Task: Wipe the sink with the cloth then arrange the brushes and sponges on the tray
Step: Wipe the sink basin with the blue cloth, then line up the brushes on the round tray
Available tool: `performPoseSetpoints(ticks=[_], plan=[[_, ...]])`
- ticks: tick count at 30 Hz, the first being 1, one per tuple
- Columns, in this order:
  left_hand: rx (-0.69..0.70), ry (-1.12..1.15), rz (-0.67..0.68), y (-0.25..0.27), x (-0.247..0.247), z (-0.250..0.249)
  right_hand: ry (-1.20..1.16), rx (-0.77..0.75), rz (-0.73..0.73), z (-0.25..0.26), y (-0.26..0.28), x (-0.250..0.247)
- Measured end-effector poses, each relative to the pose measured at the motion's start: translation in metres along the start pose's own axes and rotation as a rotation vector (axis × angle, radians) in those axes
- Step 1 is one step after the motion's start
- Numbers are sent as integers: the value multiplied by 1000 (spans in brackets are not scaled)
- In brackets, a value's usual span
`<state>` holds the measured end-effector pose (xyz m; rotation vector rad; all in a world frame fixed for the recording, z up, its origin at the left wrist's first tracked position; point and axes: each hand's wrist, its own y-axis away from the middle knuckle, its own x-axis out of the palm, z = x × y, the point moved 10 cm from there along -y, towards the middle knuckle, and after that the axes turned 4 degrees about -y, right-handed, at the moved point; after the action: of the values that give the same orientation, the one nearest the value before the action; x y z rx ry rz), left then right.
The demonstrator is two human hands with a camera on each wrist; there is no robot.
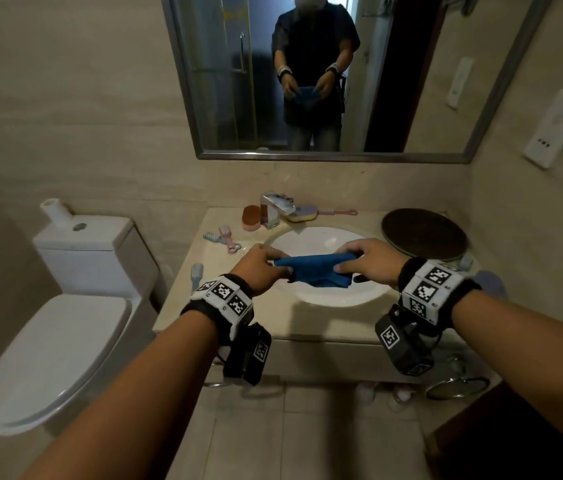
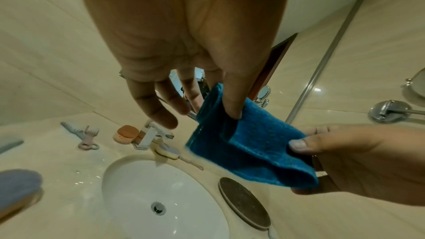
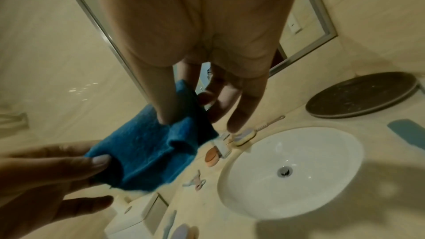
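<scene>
Cloth [image 1: 314, 270]: blue, folded, held above the sink [image 1: 328, 299], pinched at opposite ends by the left hand [image 1: 262, 265] and right hand [image 1: 370, 259], presumably to form a wiping pad. Brushes, sponges: scattered on the counter [image 1: 325, 323]. Tray [image 1: 423, 233]: bare.

Bare forearms. Each wrist carries a black band [image 1: 427, 289] faced with white blocks bearing black square-code markings; a black camera unit [image 1: 403, 344] with a code tag hangs beneath.
</scene>
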<state>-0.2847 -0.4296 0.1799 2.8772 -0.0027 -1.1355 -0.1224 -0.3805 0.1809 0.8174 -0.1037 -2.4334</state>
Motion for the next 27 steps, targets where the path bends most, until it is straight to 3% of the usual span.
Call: performPoseSetpoints(ticks=[3,6,11,20,27], plan=[[-126,158,41,-34,29,-8,32,25,-39,-28,-17,-41],[-255,368,-7,-71,54,-23,-136,111,-61,-59,-30,-78],[-311,539,10,-123,92,-65,-362,195,-124,-100,-49,-136],[-291,403,97,-212,126,-72,-479,220,-123,-155,-119,-186],[-272,477,272,-332,170,-60,-401,356,-231,-212,-193,-235]])
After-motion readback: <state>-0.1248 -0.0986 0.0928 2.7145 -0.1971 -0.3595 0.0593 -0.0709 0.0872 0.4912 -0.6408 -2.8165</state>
